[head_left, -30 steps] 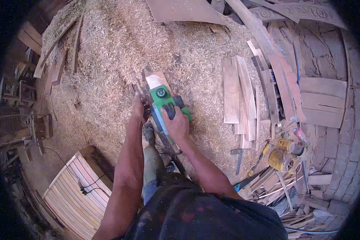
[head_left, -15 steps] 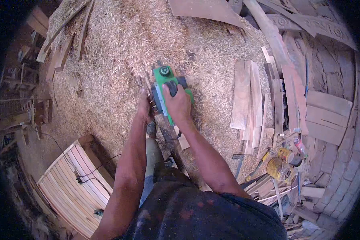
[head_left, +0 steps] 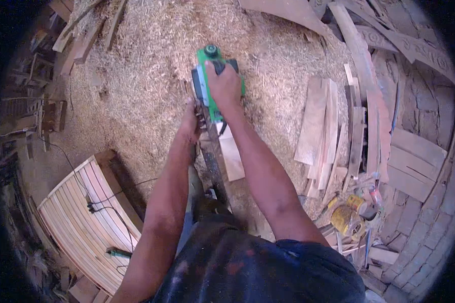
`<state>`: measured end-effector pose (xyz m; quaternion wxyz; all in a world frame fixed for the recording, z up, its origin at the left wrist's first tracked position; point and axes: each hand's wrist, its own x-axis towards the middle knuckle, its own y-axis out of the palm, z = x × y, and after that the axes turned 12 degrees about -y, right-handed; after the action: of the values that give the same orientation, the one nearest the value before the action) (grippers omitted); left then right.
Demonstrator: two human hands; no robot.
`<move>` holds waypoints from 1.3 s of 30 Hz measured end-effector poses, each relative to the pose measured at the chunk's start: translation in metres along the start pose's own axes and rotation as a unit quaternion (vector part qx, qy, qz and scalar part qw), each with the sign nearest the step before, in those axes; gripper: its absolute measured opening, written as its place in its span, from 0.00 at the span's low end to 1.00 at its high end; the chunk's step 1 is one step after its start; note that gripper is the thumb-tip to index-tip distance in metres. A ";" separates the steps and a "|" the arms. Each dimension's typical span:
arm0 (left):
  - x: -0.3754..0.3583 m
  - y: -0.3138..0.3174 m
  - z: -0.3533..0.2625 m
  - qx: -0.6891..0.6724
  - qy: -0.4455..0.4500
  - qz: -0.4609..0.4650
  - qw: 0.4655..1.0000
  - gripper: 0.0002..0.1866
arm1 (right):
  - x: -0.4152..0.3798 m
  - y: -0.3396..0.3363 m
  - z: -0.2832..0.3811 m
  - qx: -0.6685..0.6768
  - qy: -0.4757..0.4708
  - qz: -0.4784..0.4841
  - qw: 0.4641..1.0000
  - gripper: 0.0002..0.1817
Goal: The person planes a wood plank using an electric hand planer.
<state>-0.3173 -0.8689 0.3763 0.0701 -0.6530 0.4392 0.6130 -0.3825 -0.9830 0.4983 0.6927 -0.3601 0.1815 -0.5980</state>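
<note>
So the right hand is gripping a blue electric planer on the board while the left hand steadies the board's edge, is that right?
Not quite: the electric planer is green, not blue, as the head view shows. The rest holds: the right hand grips its handle on the board, and the left hand steadies the board's edge.

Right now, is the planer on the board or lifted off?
On it: the planer sits flat on the board, right hand gripping its handle.

Both arms are bare from shoulder to wrist, no sleeves, and nothing is worn on the left hand [head_left: 191, 122] or the right hand [head_left: 224, 86]. Near the bottom edge sits a dark, sleeveless top [head_left: 258, 272], flecked with reddish stains. Below it, a bluish-grey trouser leg [head_left: 191, 212] shows between the arms.
</note>
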 end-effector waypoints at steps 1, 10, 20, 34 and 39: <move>-0.002 0.003 0.005 -0.003 0.001 -0.001 1.000 0.47 | -0.004 -0.004 -0.001 0.010 -0.012 -0.006 1.000 0.35; 0.016 0.036 0.046 -0.061 0.152 0.063 0.984 0.35 | -0.244 -0.164 -0.052 -0.017 0.077 0.095 0.992 0.32; 0.024 0.047 0.060 0.008 0.256 -0.052 0.965 0.45 | -0.329 -0.186 -0.092 0.002 0.145 0.050 0.988 0.22; 0.038 0.038 0.066 0.004 0.305 -0.033 0.952 0.38 | -0.143 -0.122 -0.066 0.006 0.072 0.045 0.996 0.33; 0.049 0.035 0.068 -0.075 0.253 0.032 0.964 0.41 | -0.069 -0.091 -0.058 -0.001 0.073 0.040 0.997 0.35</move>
<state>-0.3970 -0.8716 0.3333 -0.1126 -0.7756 0.4161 0.4611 -0.5004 -0.9352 0.5118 0.7007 -0.3086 0.2468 -0.5941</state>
